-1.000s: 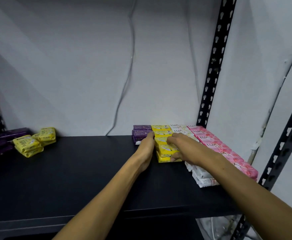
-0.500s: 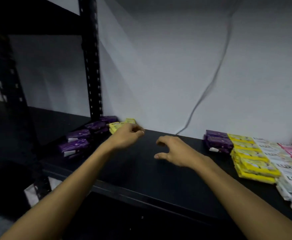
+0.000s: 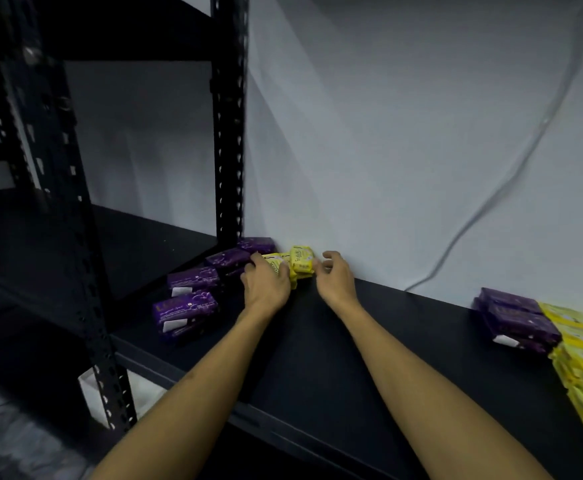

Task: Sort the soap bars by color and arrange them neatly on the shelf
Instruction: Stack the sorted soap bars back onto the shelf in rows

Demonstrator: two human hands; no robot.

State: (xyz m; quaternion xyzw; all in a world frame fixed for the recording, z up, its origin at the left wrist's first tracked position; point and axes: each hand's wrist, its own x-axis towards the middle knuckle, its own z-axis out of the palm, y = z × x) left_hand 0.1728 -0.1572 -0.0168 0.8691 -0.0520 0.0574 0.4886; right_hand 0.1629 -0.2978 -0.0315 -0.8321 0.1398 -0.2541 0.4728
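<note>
Hands (image 3: 300, 282) at yellow soap bars (image 3: 295, 265)
</note>
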